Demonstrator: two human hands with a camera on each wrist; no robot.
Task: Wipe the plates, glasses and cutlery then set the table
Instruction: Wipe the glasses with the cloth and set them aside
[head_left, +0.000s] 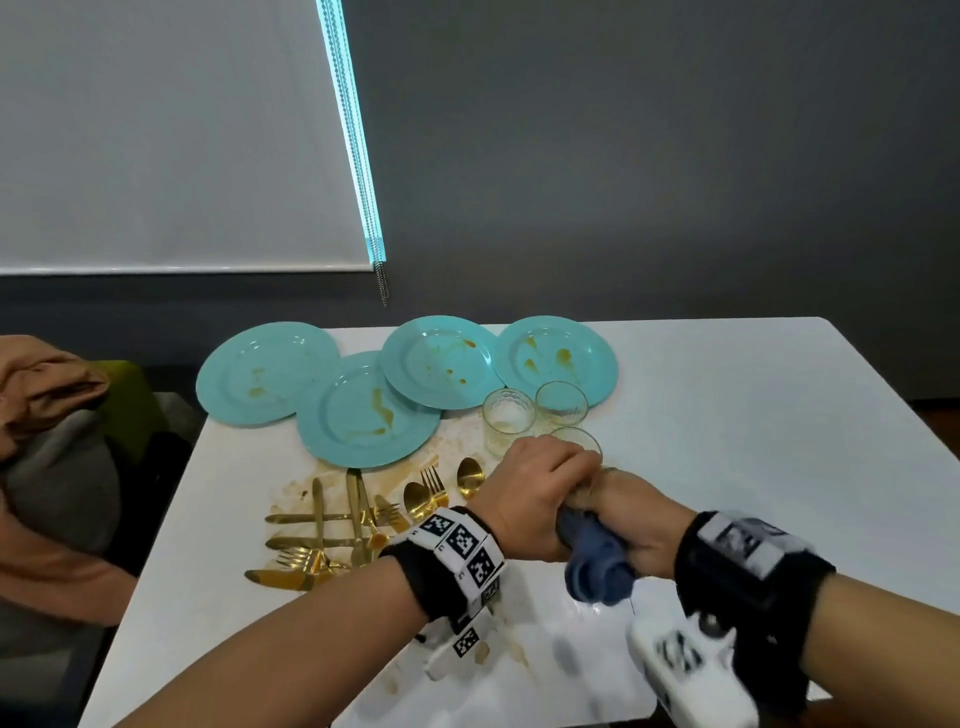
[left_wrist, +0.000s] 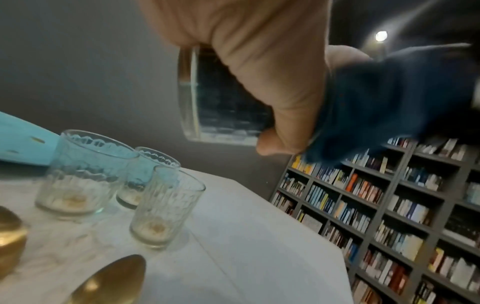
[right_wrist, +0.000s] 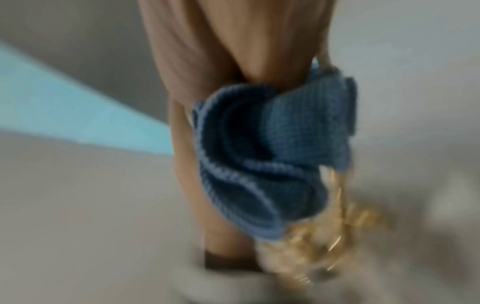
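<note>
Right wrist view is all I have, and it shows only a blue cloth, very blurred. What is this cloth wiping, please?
Observer: The blue cloth is pushed into a glass, which the left hand grips above the table.
Operator: Are other glasses waiting?
Observer: Yes, three more glasses stand upright on the table; at least two have brownish residue at the bottom.
Operator: And the plates?
Observer: Four teal plates lie at the far side of the table, each with orange stains.
</note>
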